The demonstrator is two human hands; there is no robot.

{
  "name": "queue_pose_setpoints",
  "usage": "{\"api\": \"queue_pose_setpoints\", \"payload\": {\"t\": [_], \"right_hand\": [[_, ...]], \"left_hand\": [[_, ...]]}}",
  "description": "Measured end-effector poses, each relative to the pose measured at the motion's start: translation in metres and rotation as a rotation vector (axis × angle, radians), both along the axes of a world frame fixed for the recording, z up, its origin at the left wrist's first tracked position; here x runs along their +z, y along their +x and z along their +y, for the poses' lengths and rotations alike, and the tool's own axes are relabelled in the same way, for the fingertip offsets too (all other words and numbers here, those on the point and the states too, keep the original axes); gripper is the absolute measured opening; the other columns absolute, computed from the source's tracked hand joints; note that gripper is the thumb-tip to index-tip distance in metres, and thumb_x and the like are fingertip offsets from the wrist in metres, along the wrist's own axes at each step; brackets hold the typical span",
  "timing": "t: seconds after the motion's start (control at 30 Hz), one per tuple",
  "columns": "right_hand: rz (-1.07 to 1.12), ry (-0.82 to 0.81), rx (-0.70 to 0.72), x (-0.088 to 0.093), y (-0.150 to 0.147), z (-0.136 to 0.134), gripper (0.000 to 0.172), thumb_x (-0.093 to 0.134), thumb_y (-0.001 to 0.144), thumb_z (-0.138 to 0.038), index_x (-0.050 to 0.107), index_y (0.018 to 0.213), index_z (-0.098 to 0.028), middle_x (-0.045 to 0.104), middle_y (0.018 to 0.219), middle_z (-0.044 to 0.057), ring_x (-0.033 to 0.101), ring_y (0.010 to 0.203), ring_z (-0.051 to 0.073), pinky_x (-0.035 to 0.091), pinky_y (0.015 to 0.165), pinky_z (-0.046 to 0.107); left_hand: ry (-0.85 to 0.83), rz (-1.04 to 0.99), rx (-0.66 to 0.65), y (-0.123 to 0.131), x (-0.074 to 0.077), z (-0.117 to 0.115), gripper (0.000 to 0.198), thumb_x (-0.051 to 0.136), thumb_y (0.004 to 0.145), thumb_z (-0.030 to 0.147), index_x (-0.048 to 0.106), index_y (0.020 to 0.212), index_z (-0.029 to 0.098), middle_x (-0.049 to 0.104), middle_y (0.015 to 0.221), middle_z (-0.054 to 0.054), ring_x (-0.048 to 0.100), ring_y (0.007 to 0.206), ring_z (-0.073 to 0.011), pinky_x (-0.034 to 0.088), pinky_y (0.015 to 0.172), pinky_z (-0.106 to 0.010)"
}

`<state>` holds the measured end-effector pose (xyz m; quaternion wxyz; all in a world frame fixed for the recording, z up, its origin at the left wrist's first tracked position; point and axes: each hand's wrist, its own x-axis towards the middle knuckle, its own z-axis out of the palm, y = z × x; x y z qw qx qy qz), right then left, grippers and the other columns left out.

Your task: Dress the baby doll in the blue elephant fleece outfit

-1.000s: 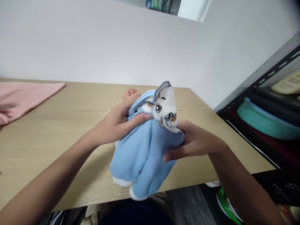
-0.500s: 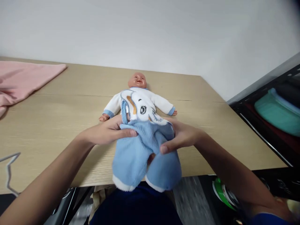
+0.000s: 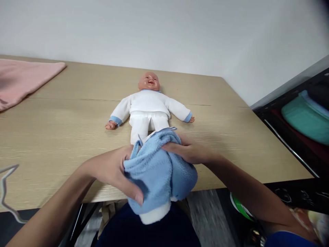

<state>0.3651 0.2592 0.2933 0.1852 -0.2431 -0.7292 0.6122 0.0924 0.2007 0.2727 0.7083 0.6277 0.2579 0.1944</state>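
Note:
A baby doll lies on its back on the table, head toward the wall, in a white long-sleeved top with blue cuffs. Its white legs show below the top; the lower legs and feet are hidden by light blue fleece doll overalls with white leg ends. My left hand grips the overalls' left side, thumb on the front and fingers partly hidden. On the other side, my right hand pinches the bunched upper edge. The bib with its cartoon face is out of sight.
A pink cloth lies at the table's far left. At the left edge is a bent white wire. A black rack on the right holds a teal item. Below the table's right front is a green round object.
The overalls have come down off the doll's belly and thighs toward the table's front edge, baring the white top and legs. Both hands moved down with them, and the bib has dropped from view.

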Motion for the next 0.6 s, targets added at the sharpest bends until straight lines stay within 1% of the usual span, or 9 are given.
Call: {"api": "queue_pose_setpoints", "payload": {"t": [0.07, 0.13, 0.2, 0.23, 0.3, 0.4, 0.5, 0.57, 0.6], "right_hand": [[0.013, 0.058, 0.097, 0.0, -0.001, 0.0, 0.032, 0.07, 0.109, -0.04, 0.079, 0.134, -0.022, 0.082, 0.136, 0.005, 0.073, 0.13, 0.025, 0.054, 0.122, 0.044], [0.037, 0.064, 0.184, -0.001, 0.003, 0.002, 0.039, 0.078, 0.104, -0.037, 0.077, 0.141, -0.025, 0.081, 0.137, 0.005, 0.075, 0.129, 0.024, 0.058, 0.117, 0.04], [0.035, 0.031, 0.22, -0.006, 0.011, 0.005, 0.046, 0.085, 0.099, -0.035, 0.076, 0.143, -0.027, 0.082, 0.133, 0.003, 0.077, 0.123, 0.023, 0.062, 0.109, 0.037], [0.034, 0.016, 0.218, -0.009, 0.015, 0.007, 0.045, 0.087, 0.097, -0.034, 0.078, 0.14, -0.026, 0.083, 0.128, 0.002, 0.078, 0.119, 0.023, 0.063, 0.104, 0.035], [0.067, 0.007, 0.175, -0.014, 0.021, 0.009, 0.039, 0.089, 0.095, -0.037, 0.081, 0.13, -0.023, 0.084, 0.118, 0.002, 0.078, 0.111, 0.023, 0.064, 0.099, 0.035], [0.133, 0.033, 0.078, -0.018, 0.024, 0.008, 0.038, 0.084, 0.1, -0.043, 0.08, 0.132, -0.023, 0.083, 0.126, 0.004, 0.076, 0.121, 0.024, 0.059, 0.112, 0.039], [0.087, 0.048, 0.036, -0.014, 0.021, 0.001, 0.035, 0.068, 0.112, -0.045, 0.076, 0.141, -0.027, 0.078, 0.144, 0.004, 0.069, 0.141, 0.023, 0.048, 0.128, 0.042], [0.034, 0.0, 0.074, -0.011, 0.018, -0.005, 0.037, 0.065, 0.114, -0.048, 0.075, 0.143, -0.028, 0.077, 0.145, 0.004, 0.069, 0.141, 0.024, 0.051, 0.126, 0.041], [0.019, -0.034, 0.114, -0.009, 0.017, -0.008, 0.041, 0.07, 0.11, -0.05, 0.073, 0.145, -0.028, 0.078, 0.144, 0.005, 0.07, 0.14, 0.025, 0.055, 0.122, 0.041]], "left_hand": [[0.025, -0.008, -0.014, 0.002, 0.0, -0.003, 0.05, 0.104, 0.071, 0.032, 0.081, 0.113, 0.021, 0.084, 0.106, -0.005, 0.079, 0.095, -0.0262, 0.068, 0.082, -0.03], [0.043, -0.082, -0.006, 0.001, -0.002, -0.005, 0.039, 0.1, 0.078, 0.028, 0.081, 0.112, 0.023, 0.085, 0.102, -0.005, 0.079, 0.09, -0.0253, 0.069, 0.08, -0.031], [0.077, -0.172, 0.064, -0.001, -0.006, -0.007, 0.025, 0.096, 0.086, 0.033, 0.082, 0.106, 0.024, 0.084, 0.095, -0.005, 0.079, 0.086, -0.0251, 0.069, 0.081, -0.034], [0.113, -0.2, 0.124, -0.003, -0.008, -0.009, 0.02, 0.093, 0.09, 0.037, 0.082, 0.101, 0.024, 0.083, 0.093, -0.005, 0.079, 0.085, -0.025, 0.07, 0.082, -0.034], [0.205, -0.184, 0.235, -0.004, -0.012, -0.013, 0.021, 0.087, 0.096, 0.045, 0.08, 0.096, 0.025, 0.082, 0.091, -0.005, 0.078, 0.087, -0.0245, 0.069, 0.085, -0.034], [0.307, -0.042, 0.261, 0.002, -0.014, -0.021, 0.023, 0.075, 0.105, 0.047, 0.079, 0.101, 0.024, 0.082, 0.1, -0.005, 0.077, 0.095, -0.0247, 0.069, 0.089, -0.034], [0.261, 0.065, 0.348, 0.012, -0.014, -0.026, 0.029, 0.071, 0.107, 0.053, 0.079, 0.111, 0.025, 0.082, 0.111, -0.006, 0.077, 0.104, -0.027, 0.068, 0.097, -0.037], [0.208, 0.069, 0.46, 0.017, -0.014, -0.028, 0.036, 0.072, 0.106, 0.058, 0.08, 0.116, 0.025, 0.082, 0.119, -0.008, 0.076, 0.112, -0.0292, 0.066, 0.106, -0.04], [0.181, 0.047, 0.496, 0.019, -0.014, -0.028, 0.038, 0.072, 0.105, 0.06, 0.081, 0.118, 0.025, 0.082, 0.124, -0.009, 0.076, 0.115, -0.03, 0.065, 0.109, -0.042]]}}
